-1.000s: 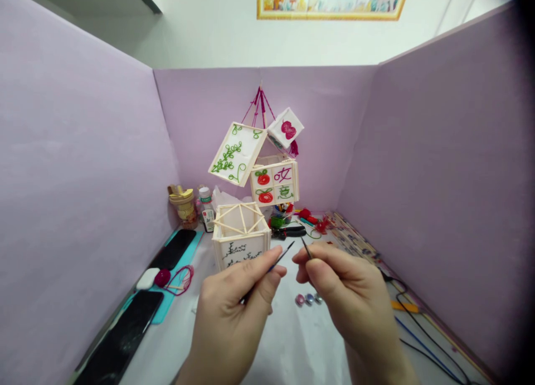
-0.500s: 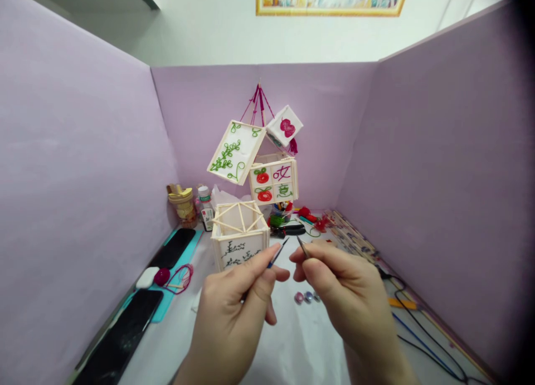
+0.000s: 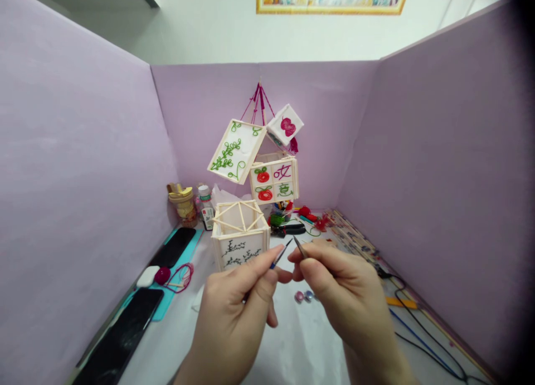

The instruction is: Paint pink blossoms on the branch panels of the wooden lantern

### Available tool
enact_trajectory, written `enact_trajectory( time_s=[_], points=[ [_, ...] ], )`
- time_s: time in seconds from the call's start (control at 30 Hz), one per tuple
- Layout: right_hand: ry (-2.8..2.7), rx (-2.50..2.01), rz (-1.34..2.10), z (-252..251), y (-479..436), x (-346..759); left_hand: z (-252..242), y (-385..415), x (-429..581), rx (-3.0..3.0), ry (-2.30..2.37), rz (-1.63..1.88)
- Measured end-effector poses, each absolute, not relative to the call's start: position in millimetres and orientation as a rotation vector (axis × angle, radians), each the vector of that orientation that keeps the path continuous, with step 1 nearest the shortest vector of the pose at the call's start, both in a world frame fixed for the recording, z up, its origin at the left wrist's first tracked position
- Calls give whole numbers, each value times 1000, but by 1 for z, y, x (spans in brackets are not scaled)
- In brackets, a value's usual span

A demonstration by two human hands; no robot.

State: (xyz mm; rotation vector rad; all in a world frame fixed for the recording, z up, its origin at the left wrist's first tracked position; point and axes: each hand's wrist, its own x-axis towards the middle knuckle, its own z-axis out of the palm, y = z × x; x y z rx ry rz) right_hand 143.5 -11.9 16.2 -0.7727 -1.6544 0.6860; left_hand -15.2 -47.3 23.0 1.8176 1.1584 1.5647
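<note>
My left hand (image 3: pixel 236 312) is closed on a thin paintbrush (image 3: pixel 281 255) with a dark fine tip and a bit of blue handle, angled up to the right. My right hand (image 3: pixel 346 296) pinches a slim pointed metal tool (image 3: pixel 300 247), its tip leaning up to the left; most of it is hidden, so its exact kind is unclear. Both tips stand close together. Behind my left fingers sits a stick-framed lantern (image 3: pixel 240 237) with white panels and dark branch drawings. Small round paint pots (image 3: pixel 304 297) lie beyond my right thumb, partly covered.
Decorated stick-framed lanterns (image 3: pixel 273 180) hang from purple cords at the back. Black-handled pliers (image 3: pixel 290 229) lie below them. Phones (image 3: pixel 121 335) and a magenta yarn ball (image 3: pixel 163 276) are on the left. Cables (image 3: pixel 426 340) run along the right. Lilac panels (image 3: pixel 422 167) enclose three sides.
The two tips have come closer together: the paintbrush has shifted slightly right and the metal tool slightly left. Other things stay where they were.
</note>
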Motion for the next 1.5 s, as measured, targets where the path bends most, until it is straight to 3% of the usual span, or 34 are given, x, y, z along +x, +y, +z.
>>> enact_trajectory(
  time_s=[0.33,0.43,0.6,0.77,0.93,1.0,1.17,1.4,1.5],
  points=[
    [-946,-872,552,12,18,187,17,-48,-31,1561,1173,1725],
    [-1203,-1189,492,-2,59,206,21,-44,-44,1383,1194,1822],
    [-2321,-1680,382,-57,139,190,25,-36,-59,1276,1159,1796],
    [-2540,-1679,326,-93,170,159,23,-35,-70,1176,1066,1835],
    [-2344,-1770,112,-88,144,161,31,-35,-79,977,872,1812],
    [-2236,-1679,76,-84,112,167,33,-35,-72,892,664,1668],
    [-1876,-444,311,-77,0,177,23,-43,-7,662,390,1278],
    [-1495,-571,213,-69,-50,189,-24,-63,64,675,533,1213],
    [-1186,-595,284,-70,-22,213,-57,-47,60,1123,977,1233]
  ],
)
